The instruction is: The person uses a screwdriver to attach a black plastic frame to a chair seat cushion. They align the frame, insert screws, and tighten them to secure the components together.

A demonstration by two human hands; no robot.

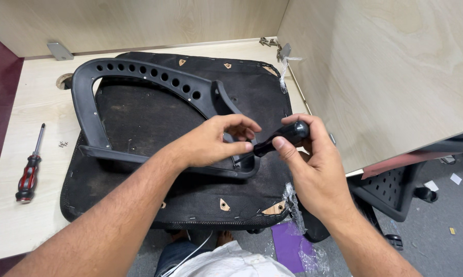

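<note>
— What are the two hands on?

— The right hand [313, 164] is closed around the black handle of a screwdriver [282, 137], thumb and fingers wrapped over it, with the shaft pointing down-left toward the armrest. The left hand [216, 141] is half curled, its fingertips pinched together at the screwdriver's tip; what sits between them is too small to tell.

— And where does that happen?

— At the near right end of a black plastic armrest [139, 77], a looped bracket with a row of round holes along its upper bar. It lies on the upturned underside of a black seat cushion [139, 118], whose fabric is stapled round the rim with small patches of bare wood showing.

— What carries the cushion?

— A pale wooden desk [16, 169]. The cushion fills most of it and overhangs the near edge.

— Anything else lying about?

— A second screwdriver, the red-and-black one [30, 169], lies near the left edge, well apart from both hands, with a few small screws [63, 144] just beyond it. A round cable hole [64, 80] shows toward the far left corner, partly covered by the armrest.

— Does something crowd the hands?

— A plywood panel [385, 77] rises along the right edge, close to the right hand. Clear plastic wrap [293, 195] hangs off the cushion's near right corner. On the floor below right stands a black chair part [390, 190].
</note>
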